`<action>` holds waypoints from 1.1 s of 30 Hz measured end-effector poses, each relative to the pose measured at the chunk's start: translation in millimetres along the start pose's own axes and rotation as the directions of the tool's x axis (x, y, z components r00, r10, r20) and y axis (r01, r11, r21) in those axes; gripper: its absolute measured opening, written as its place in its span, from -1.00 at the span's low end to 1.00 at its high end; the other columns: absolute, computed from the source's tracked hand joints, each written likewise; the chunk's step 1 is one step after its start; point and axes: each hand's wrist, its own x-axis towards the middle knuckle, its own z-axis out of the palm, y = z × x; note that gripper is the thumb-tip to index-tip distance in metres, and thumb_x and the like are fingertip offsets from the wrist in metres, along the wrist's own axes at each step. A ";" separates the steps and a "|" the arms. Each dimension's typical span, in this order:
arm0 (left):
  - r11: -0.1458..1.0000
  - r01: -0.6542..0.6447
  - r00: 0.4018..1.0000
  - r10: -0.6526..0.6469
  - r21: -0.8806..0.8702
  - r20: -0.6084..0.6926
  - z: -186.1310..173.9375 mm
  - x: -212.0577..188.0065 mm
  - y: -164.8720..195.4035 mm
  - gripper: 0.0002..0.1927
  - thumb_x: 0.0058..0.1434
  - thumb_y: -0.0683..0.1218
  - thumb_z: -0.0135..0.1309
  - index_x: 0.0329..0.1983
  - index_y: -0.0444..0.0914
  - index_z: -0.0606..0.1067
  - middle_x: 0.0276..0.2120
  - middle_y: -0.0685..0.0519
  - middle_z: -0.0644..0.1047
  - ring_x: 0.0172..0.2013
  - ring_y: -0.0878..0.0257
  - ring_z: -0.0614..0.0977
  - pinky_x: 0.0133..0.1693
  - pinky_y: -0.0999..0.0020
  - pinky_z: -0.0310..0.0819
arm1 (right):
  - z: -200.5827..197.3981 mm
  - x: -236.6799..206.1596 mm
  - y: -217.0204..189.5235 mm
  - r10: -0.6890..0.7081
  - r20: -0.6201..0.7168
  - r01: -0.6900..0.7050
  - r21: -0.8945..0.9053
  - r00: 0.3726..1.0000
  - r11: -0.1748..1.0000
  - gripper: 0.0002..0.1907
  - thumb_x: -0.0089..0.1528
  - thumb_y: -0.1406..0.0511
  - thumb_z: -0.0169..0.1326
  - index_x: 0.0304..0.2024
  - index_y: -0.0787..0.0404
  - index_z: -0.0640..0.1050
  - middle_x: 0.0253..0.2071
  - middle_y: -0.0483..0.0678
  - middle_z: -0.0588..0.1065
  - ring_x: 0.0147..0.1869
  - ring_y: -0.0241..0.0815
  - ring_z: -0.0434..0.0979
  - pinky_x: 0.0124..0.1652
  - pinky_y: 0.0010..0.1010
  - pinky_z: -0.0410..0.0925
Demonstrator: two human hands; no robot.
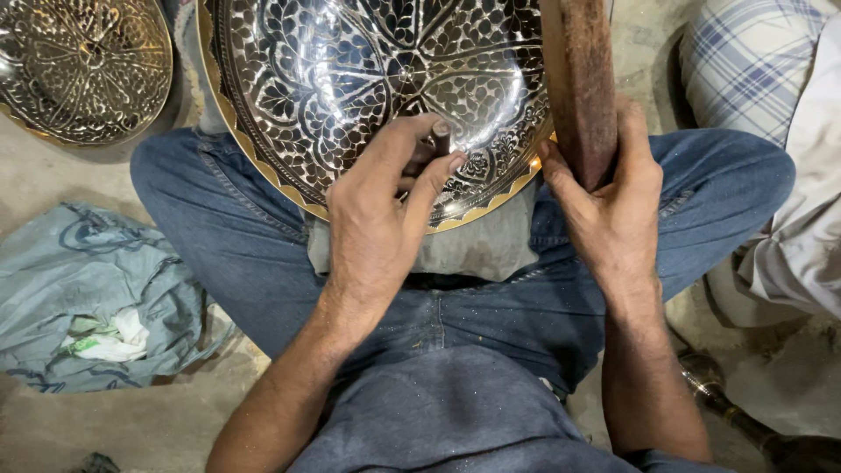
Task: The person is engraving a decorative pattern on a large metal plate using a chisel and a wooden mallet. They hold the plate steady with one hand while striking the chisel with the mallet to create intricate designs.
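A large round brass plate [350, 70] with dark engraved flower patterns and a scalloped gold rim rests on my lap. My left hand [381, 206] grips a small metal chisel [435, 140], its tip set against the plate's lower part. My right hand [613, 210] holds a thick brown wooden mallet [580, 83] upright beside the plate's right edge. A grey cloth [477, 250] lies under the plate on my jeans.
A second engraved brass plate [83, 66] lies at the top left. A crumpled grey-blue bag [79, 289] with white scraps sits on the floor at left. Another person's checked and white clothing [771, 105] is at right. A metal tool [727, 407] lies at lower right.
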 end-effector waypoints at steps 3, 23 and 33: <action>0.999 -0.038 0.999 0.038 -0.001 0.013 -6.0 4.2 -1.9 -0.74 0.43 -0.16 0.19 0.12 -0.29 0.47 -0.10 -0.02 0.65 -0.11 0.23 0.77 -0.13 0.38 0.69 | 1.3 0.4 1.1 -0.022 -0.009 0.022 -0.046 1.000 0.999 -0.56 0.44 0.40 0.23 0.26 0.38 0.33 0.05 0.09 0.54 0.20 -0.21 0.54 0.21 -0.36 0.43; 0.987 -0.020 0.987 0.044 0.159 -0.153 13.9 -19.9 3.3 -0.72 0.45 -0.23 0.14 0.17 -0.33 0.40 -0.05 -0.09 0.59 -0.11 0.08 0.72 -0.11 0.20 0.62 | -58.6 43.2 -73.8 -0.354 0.429 0.511 -0.841 0.831 0.180 -0.60 0.23 0.27 0.39 0.06 0.20 0.56 -0.19 -0.04 0.53 -0.08 -0.10 0.54 -0.02 -0.23 0.32; 0.998 0.043 0.980 -0.032 0.052 -0.197 16.3 -24.1 2.8 -0.77 0.39 -0.20 0.20 0.03 -0.31 0.44 -0.21 -0.04 0.63 -0.22 0.17 0.74 -0.20 0.28 0.64 | -61.6 52.8 -87.4 -0.300 0.481 0.548 -0.812 0.824 0.203 -0.69 0.28 0.32 0.38 0.00 0.20 0.54 -0.03 0.01 0.54 0.10 -0.05 0.54 0.05 -0.26 0.42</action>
